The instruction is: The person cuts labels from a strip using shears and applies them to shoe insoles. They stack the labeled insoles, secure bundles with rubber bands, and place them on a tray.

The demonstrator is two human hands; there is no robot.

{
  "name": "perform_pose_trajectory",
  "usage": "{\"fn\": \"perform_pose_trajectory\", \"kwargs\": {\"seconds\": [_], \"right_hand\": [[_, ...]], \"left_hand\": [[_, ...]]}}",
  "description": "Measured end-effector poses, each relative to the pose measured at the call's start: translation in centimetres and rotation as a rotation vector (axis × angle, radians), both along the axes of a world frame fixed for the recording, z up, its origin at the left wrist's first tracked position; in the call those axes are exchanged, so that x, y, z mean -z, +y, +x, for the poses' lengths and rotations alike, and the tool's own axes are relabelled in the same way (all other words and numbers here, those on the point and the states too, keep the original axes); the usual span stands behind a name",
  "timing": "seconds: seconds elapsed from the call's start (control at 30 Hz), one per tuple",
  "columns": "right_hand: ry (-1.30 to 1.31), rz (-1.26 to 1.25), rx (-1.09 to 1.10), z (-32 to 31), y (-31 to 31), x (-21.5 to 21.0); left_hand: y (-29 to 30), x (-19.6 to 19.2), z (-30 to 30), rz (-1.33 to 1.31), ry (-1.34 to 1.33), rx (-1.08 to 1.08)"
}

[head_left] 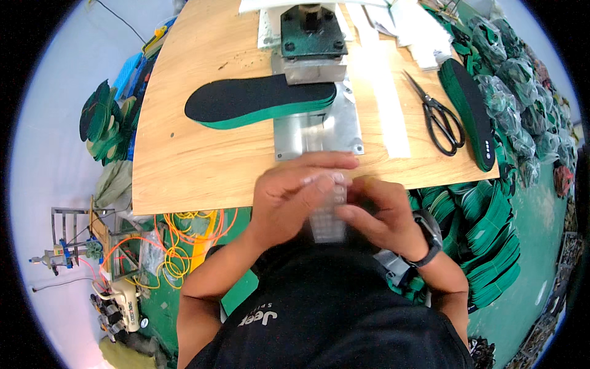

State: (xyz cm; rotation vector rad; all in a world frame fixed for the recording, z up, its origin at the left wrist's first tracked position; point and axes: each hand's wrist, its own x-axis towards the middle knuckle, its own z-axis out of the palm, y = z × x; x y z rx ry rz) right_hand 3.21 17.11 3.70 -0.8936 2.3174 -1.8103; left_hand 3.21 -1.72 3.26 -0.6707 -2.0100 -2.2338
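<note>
fingers of the left hand [281, 198] pinch the upper end of a blurred clear strip [329, 226], which hangs just below them; the right hand [388, 212] curls its fingers beside it, grip unclear. stacked insoles [252, 101] lie beyond the fingertips.

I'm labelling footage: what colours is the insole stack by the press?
The insole stack is black on top with green edges; clearest in the head view.

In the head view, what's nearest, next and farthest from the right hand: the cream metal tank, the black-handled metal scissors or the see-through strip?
1. See-through strip: just left of the right hand.
2. Black-handled metal scissors: ahead, to the right.
3. Cream metal tank: far lower left.
</note>
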Motion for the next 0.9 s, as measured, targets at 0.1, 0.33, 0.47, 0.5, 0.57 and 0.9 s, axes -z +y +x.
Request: {"fn": "perform_pose_trajectory", "kwargs": {"seconds": [0.1,0.33,0.47,0.5,0.57,0.9], "right_hand": [[-0.145,-0.055,0.002,-0.3,-2.1,1.1],[-0.499,-0.229,0.206,-3.5,-4.0,1.7],[-0.649,-0.317,0.250,-6.5,-5.0,1.6],[-0.684,-0.351,0.251,-7.5,-5.4,1.8],[-0.749,-0.398,0.269,-9.4,-6.0,2.1],[-0.797,-0.545,0.318,-10.6,-7.0,3.0]], "left_hand": [[-0.9,0.8,-0.3,0.054,-0.098,-0.006],[-6.7,-0.5,-6.9,-0.491,0.271,-0.334],[-10.6,-1.1,-11.2,-0.951,0.484,-0.363],[-10.9,-0.8,-11.8,-1.041,0.519,-0.338],[-10.8,-0.6,-12.6,-1.099,0.427,-0.268],[-10.5,0.2,-13.8,-1.140,0.356,-0.253]]}}
